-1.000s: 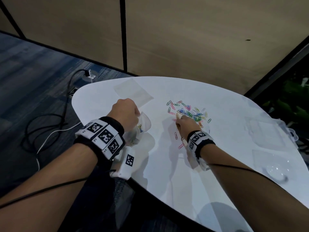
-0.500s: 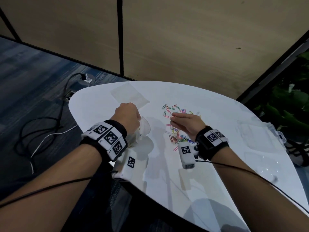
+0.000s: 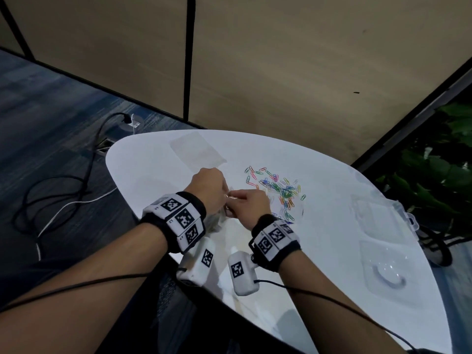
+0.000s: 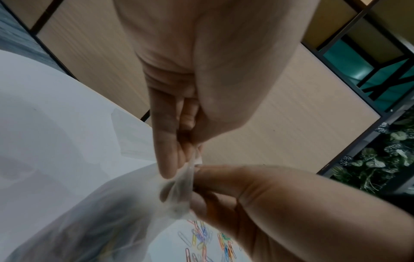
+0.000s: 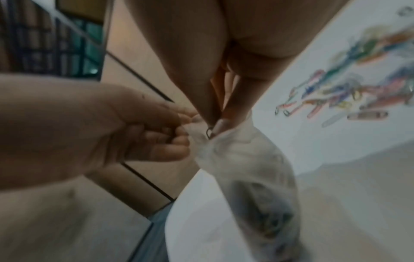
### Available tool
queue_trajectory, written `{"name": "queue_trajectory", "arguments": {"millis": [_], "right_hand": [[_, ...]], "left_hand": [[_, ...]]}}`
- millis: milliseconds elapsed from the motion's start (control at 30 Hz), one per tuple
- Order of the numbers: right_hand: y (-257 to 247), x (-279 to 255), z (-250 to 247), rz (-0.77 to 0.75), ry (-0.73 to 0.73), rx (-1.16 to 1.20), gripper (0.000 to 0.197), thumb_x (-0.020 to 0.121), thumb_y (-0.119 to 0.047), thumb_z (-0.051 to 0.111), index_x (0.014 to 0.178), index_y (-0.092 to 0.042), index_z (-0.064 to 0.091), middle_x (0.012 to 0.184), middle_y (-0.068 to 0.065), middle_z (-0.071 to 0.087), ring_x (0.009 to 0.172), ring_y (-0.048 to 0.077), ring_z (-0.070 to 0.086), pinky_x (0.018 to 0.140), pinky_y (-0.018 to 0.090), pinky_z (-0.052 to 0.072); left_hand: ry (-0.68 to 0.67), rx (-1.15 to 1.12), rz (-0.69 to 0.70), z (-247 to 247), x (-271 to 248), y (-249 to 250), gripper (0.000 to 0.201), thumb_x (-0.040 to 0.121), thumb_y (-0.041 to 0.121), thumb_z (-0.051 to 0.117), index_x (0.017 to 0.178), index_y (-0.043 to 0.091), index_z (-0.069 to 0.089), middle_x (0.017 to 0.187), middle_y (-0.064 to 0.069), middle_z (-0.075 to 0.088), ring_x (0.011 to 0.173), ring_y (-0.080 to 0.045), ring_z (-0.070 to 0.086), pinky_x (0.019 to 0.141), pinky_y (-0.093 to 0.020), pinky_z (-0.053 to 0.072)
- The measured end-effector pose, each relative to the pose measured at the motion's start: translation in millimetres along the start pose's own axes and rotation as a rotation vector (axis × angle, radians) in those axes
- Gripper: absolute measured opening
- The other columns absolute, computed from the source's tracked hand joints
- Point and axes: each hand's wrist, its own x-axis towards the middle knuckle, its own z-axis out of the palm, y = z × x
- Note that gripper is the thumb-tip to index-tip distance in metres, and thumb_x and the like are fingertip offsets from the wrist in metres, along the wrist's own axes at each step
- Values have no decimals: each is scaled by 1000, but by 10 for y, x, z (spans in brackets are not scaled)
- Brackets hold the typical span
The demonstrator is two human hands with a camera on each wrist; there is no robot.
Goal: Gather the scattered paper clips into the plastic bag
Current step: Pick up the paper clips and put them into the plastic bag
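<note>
A clear plastic bag (image 5: 246, 168) with several coloured clips in its bottom hangs over the table's near left edge. My left hand (image 4: 188, 159) pinches its rim and holds the mouth up. My right hand (image 5: 218, 122) is at the bag's mouth, its thumb and fingers pinching a paper clip (image 5: 209, 132) over the opening. In the head view the two hands meet, left hand (image 3: 209, 187) and right hand (image 3: 245, 205) touching, and they hide most of the bag (image 3: 215, 222). The loose pile of coloured paper clips (image 3: 278, 190) lies on the white table (image 3: 319, 277), just right of my right hand.
A second flat clear bag (image 3: 198, 149) lies at the table's far left. Clear plastic boxes (image 3: 378, 215) and a clear lid (image 3: 385, 272) sit along the right edge. Cables (image 3: 63, 190) trail on the carpet to the left. A partition wall stands behind the table.
My right hand left the clip pile and moved left to the bag's mouth with a clip pinched. My left hand kept its hold on the bag.
</note>
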Motion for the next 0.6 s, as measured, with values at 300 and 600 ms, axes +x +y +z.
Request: {"name": "queue_trajectory", "arguments": {"millis": [300,600], "right_hand": [[-154,-103,11,-279,32,-774,18,85,-6,60,85,-11,77,81,12,73,70,25,64,72,27,56],[-28,-96,-395,-356,29,-180,32,84,5,53,93,-13,78,90,4,76,81,17,72,78,26,58]], "left_hand": [[-61,25,44,49,-75,-16,23,91,5,58,102,13,76,97,-9,74,89,-26,72,87,-36,58],[-37,36,30,-1,-53,-17,25,89,4,58,102,16,76,102,-9,71,89,-28,69,85,-34,58]]}}
